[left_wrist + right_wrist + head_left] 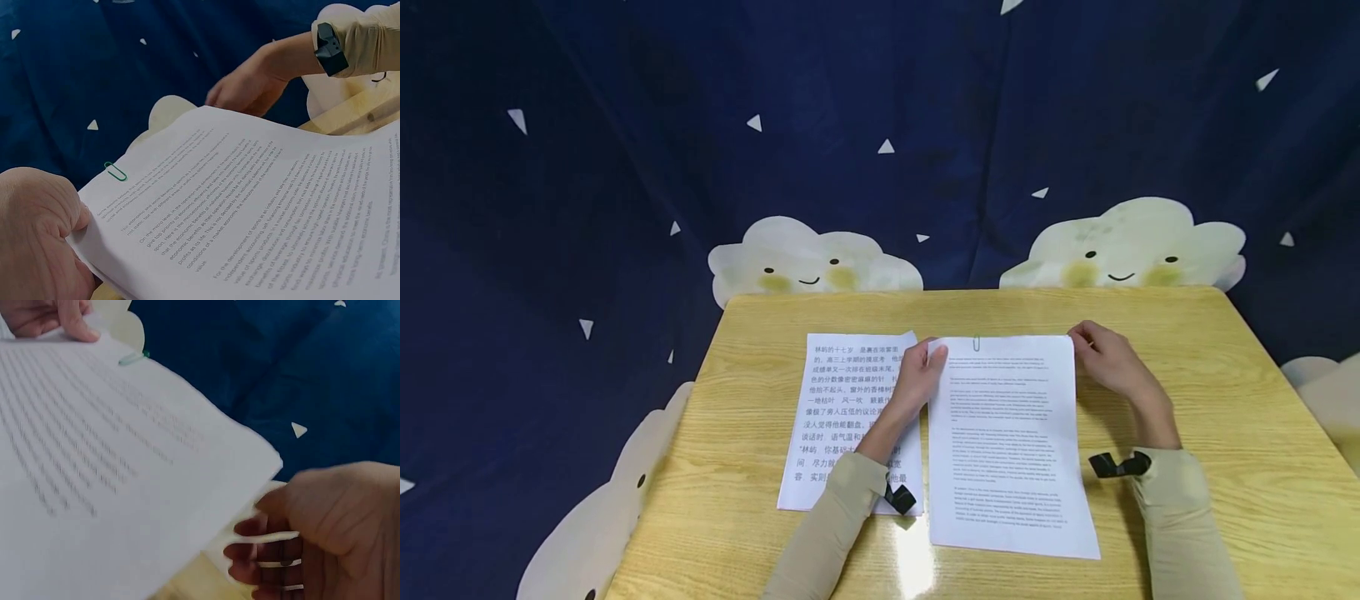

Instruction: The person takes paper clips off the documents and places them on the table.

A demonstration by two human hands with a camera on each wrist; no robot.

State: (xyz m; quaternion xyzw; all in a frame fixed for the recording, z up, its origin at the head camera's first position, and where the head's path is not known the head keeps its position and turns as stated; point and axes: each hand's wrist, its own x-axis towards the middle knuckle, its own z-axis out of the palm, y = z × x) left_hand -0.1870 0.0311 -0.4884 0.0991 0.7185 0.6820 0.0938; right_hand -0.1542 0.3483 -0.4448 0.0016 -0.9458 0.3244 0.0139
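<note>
A stack of white sheets [1007, 467] printed with small English text is raised at its top edge on the right half of the table. My left hand [917, 377] pinches its top left corner, thumb on the front. A green paper clip [115, 171] sits on the top edge, right of that thumb. Beside the top right corner is my right hand [331, 531], its fingers loosely curled and nothing held in them; in the right wrist view the thumb lies close to the paper's edge. Under my left forearm lies another stack of sheets [820, 417] with large Chinese characters.
The light wooden table [700, 500] extends to both sides of the papers. Behind it hangs a dark blue curtain [850, 75] with white triangles and smiling clouds. Black straps [1120, 464] circle both beige sleeves.
</note>
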